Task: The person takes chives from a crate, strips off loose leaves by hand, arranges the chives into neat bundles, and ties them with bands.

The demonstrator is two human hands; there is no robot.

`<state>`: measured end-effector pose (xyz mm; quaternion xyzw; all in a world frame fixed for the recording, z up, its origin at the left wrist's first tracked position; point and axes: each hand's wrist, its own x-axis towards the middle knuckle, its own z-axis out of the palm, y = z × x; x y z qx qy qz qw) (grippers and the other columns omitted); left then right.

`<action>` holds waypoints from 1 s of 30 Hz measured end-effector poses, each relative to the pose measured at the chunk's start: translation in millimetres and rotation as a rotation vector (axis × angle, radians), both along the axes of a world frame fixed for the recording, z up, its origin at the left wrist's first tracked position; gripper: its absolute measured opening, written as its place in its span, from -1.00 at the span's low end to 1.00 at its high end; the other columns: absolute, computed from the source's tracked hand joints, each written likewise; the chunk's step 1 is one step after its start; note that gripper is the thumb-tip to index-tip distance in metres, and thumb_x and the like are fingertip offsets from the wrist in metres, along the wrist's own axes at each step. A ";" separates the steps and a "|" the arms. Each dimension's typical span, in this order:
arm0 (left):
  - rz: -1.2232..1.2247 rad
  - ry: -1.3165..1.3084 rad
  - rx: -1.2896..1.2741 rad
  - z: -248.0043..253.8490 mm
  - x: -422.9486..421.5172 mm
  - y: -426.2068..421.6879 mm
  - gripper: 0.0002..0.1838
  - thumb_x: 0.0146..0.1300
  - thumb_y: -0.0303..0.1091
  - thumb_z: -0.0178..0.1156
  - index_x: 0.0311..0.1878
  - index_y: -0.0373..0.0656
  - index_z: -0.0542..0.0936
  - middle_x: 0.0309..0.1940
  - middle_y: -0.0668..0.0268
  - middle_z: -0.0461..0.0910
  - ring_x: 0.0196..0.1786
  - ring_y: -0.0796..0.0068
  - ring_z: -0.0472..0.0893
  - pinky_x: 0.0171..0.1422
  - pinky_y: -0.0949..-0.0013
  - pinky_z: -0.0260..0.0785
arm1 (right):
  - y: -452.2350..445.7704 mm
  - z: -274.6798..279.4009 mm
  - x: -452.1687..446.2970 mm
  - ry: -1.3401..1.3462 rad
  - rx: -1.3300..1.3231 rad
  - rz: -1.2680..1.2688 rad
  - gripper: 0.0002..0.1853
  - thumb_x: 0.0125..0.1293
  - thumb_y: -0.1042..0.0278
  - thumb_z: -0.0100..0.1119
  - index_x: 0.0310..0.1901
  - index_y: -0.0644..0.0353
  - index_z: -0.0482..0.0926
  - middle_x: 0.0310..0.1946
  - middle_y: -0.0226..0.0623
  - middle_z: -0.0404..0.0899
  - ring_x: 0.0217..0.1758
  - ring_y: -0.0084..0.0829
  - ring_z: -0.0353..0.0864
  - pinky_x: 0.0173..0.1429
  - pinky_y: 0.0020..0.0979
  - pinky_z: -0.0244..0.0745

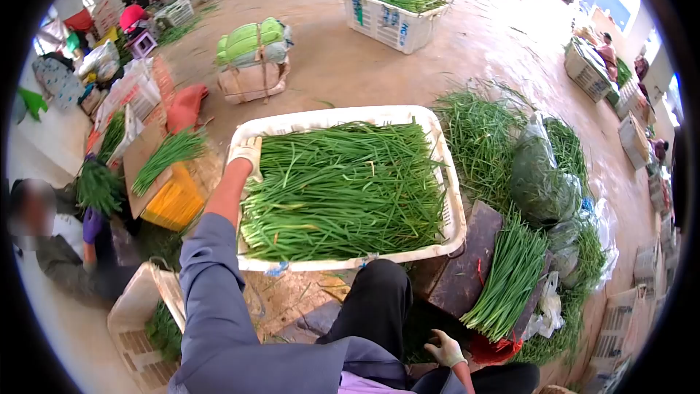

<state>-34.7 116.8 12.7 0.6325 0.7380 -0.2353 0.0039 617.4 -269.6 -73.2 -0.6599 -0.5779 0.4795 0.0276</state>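
Your left hand (248, 155), in a pale glove, is at the left wall of the white crate (350, 112), over the pale cut ends of the long green stalks (343, 182). Its fingers look close together, but you cannot tell from here whether they pinch any stalks or only press on them. The stalks lie inside the crate, mostly crosswise, with their pale ends along that wall and their tips towards the right, where they look looser and more tangled. To handle this layer well, keep your left palm flat against the ends and even them with light, broad pressure; a hard squeeze could bruise or bend the stems. Work along the wall in small sections, and tuck stray tips inside the rim so they do not catch. Your right hand (446, 349) is low by your leg, near the red bag (496, 350), its fingers spread and a little curled, with nothing visible in them. It would serve best supporting the tips while the left squares the ends. Mind the separate bundle (510, 277) on the dark board (467, 252) beside the crate: a dragging sleeve could disturb its neat lie.
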 end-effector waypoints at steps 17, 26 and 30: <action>-0.084 -0.255 -0.143 46.5 27.4 -7.1 -0.44 -0.24 -0.18 0.48 -0.11 -0.31 0.71 -0.09 -0.08 0.70 0.00 0.09 0.70 0.10 0.21 0.58 | 32.1 51.4 -22.4 0.191 0.144 -0.083 -0.55 0.23 0.37 0.40 0.15 0.26 0.58 -0.11 -0.16 0.73 -0.06 -0.42 0.73 0.07 -0.41 0.60; 0.137 -0.216 -0.025 27.6 151.2 -141.5 -0.45 0.14 -0.21 0.29 0.17 -0.32 0.52 0.11 -0.01 0.58 0.11 0.17 0.68 0.14 0.27 0.56 | 192.3 180.3 -208.6 0.537 0.325 0.132 -0.60 0.36 0.26 0.26 0.11 0.36 0.58 -0.19 -0.22 0.71 -0.18 -0.51 0.69 -0.08 -0.46 0.59; 0.181 -0.216 0.223 -0.5 163.1 -158.3 -0.12 -0.12 -0.07 0.51 0.24 -0.32 0.37 0.10 0.05 0.50 0.10 0.22 0.62 0.19 0.29 0.50 | 223.9 115.5 -297.5 0.633 -0.003 0.050 -0.65 0.29 0.23 0.30 -0.05 0.36 0.64 -0.37 -0.21 0.71 -0.42 -0.49 0.68 -0.28 -0.44 0.56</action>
